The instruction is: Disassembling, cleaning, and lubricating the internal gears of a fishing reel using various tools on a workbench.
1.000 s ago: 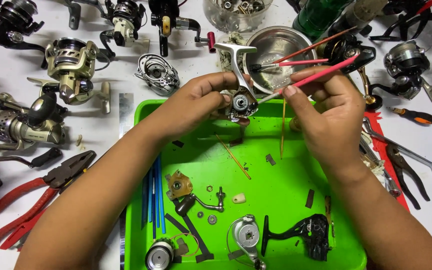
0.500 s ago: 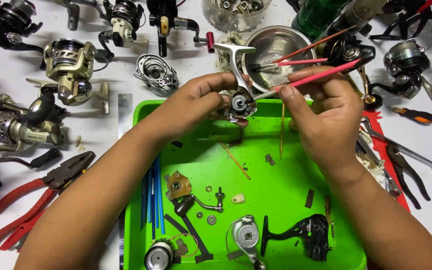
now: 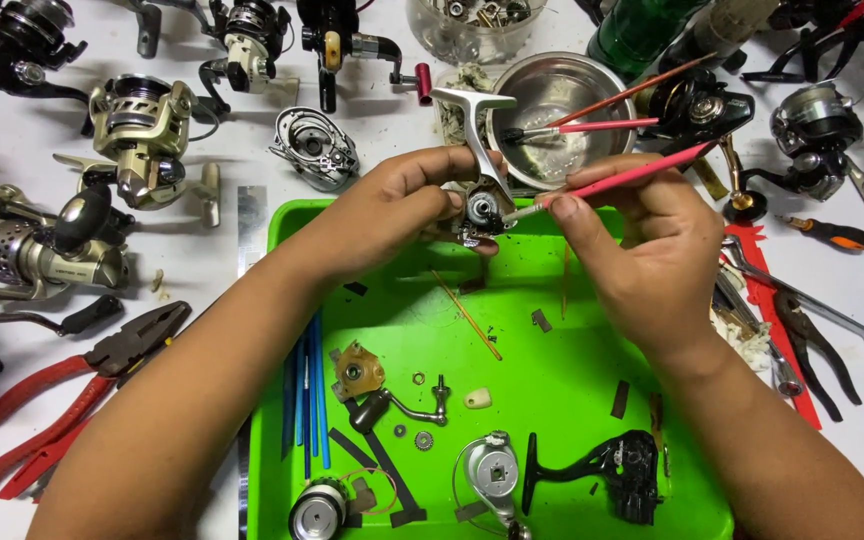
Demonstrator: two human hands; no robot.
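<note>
Left to right: your left hand (image 3: 392, 205) was closed on the reel body (image 3: 477, 205) above the green tray (image 3: 552, 400), your right hand (image 3: 642, 240) pinched the pink brush (image 3: 632, 175), bristles at its gear housing, mid-cleaning; next likely needs steady strokes.

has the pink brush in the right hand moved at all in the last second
No. The pink brush in the right hand keeps its tip at the reel part, in the same spot below the steel bowl.
</note>
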